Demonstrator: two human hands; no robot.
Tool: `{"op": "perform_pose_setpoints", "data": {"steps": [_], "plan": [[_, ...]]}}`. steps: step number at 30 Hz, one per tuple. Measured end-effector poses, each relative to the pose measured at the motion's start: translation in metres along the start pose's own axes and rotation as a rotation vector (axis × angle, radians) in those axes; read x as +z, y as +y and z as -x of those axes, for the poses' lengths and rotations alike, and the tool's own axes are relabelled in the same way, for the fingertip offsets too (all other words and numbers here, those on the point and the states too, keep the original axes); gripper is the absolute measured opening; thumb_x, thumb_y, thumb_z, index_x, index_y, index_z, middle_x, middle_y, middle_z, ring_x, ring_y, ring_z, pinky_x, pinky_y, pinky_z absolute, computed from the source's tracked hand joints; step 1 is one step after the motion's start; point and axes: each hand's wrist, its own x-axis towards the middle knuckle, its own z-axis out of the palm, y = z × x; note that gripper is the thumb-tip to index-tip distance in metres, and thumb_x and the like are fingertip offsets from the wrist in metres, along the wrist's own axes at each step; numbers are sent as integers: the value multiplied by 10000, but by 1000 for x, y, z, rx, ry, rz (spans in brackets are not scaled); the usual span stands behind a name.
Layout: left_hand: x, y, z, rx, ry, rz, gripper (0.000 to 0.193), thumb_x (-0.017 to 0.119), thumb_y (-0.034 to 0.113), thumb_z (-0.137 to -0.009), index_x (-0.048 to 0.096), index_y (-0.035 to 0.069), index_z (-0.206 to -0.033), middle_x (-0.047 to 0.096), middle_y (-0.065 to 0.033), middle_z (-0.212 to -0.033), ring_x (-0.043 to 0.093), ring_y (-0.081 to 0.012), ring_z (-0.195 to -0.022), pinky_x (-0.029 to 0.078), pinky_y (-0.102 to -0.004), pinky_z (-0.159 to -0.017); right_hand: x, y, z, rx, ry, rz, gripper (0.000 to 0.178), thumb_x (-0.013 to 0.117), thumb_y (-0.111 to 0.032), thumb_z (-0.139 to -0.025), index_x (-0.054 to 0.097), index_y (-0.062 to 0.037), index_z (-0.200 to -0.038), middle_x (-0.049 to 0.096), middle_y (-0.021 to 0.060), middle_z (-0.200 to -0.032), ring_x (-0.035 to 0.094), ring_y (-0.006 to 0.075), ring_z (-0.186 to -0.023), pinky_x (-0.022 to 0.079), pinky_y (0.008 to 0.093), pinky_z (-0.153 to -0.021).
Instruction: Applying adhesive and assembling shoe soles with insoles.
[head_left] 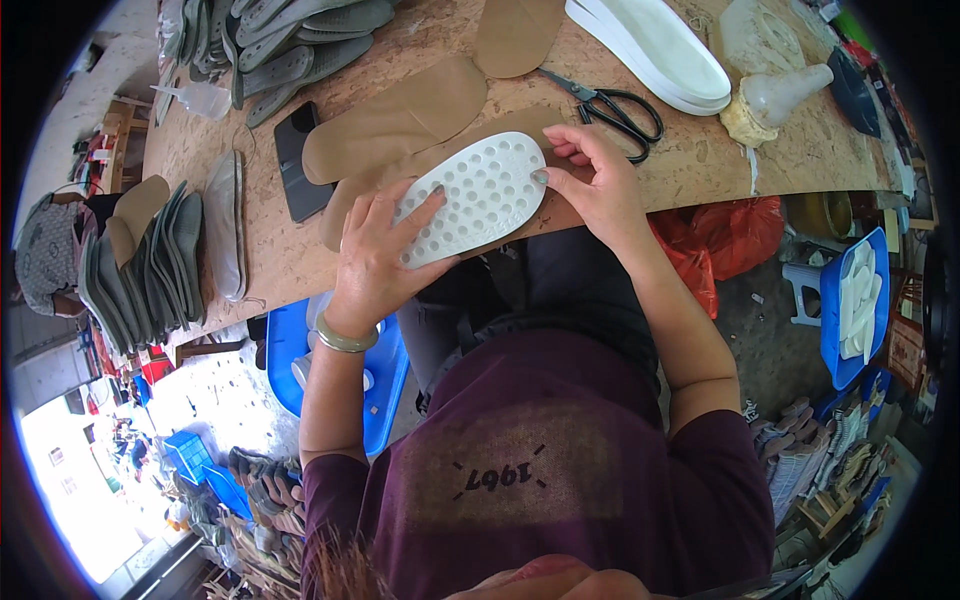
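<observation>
A white shoe sole (470,195) with rows of round dimples faces up between my hands, above the table's near edge. My left hand (375,245) grips its left end, fingers spread across the dimpled face and thumb along the lower edge. At the right end, my right hand (600,185) has its thumb against the rim and its fingers curled; what lies under those fingertips is partly hidden. Beneath the sole, a brown insole piece (340,215) shows in part. Another brown insole piece (395,115) lies just beyond it.
Black-handled scissors (620,112), a dark phone (297,165) and stacked white soles (660,55) lie on the wooden table (690,170). Grey insoles (300,50) pile up at the far left, more (150,275) nearer. A crusted bottle (780,100) stands right. A red bag (735,235) hangs below.
</observation>
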Motion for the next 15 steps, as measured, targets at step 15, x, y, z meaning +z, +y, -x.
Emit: {"op": "perform_pose_setpoints", "data": {"steps": [15], "plan": [[-5,5,12,152,86,-161,661,822,253,-588,625,212,-1218,522,-124,-1267,530,-311,-1067,431,-429,-888,-2,19,-1,21,27,-242,239,557,-2,-917,550,10,-1155,611,62,-1065,576,129,-1030,453,270,-904]]}}
